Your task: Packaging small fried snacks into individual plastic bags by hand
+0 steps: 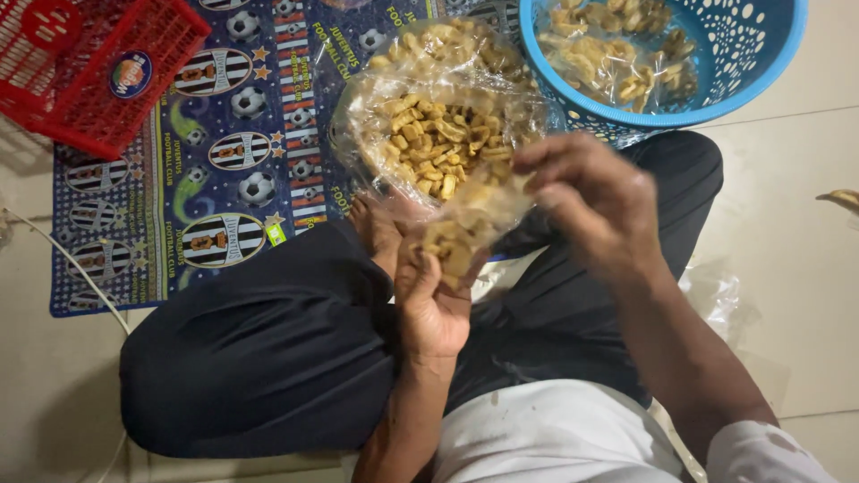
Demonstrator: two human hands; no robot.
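The left hand cups a small clear packet of fried snack pieces over the lap, closed around its base. The right hand pinches the film above. Light, crinkly and slippery, with brittle contents; best held by the neck. Beyond lie the open bulk bag and a blue basket.

Pale tiled floor, patterned mat

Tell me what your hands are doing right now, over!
Left hand grips a small bag of snacks. Right hand pinches its top. Big open bag of snacks just ahead; blue basket beyond. Nothing in the way.
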